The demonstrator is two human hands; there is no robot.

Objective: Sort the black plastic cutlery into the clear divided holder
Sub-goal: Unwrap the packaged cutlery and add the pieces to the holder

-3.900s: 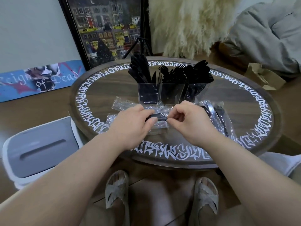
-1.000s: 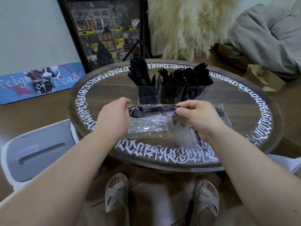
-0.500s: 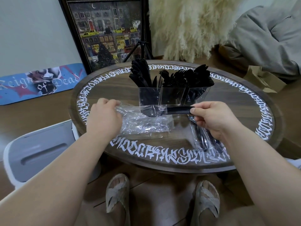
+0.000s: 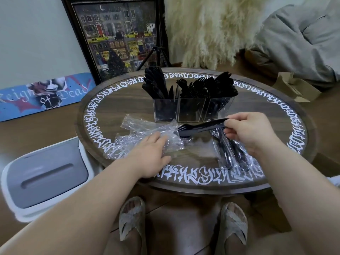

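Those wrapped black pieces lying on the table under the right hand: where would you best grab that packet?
Probably at the near end of the packet, coming from above. It lies flat on the table, running away from the person, and its far end sits under the right hand, which already holds cutlery. The near end is clear for a pinch grip.

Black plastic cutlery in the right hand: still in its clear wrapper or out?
Out. The bare black plastic cutlery is pinched in the right hand; the crumpled clear wrapper lies on the table under the left hand.
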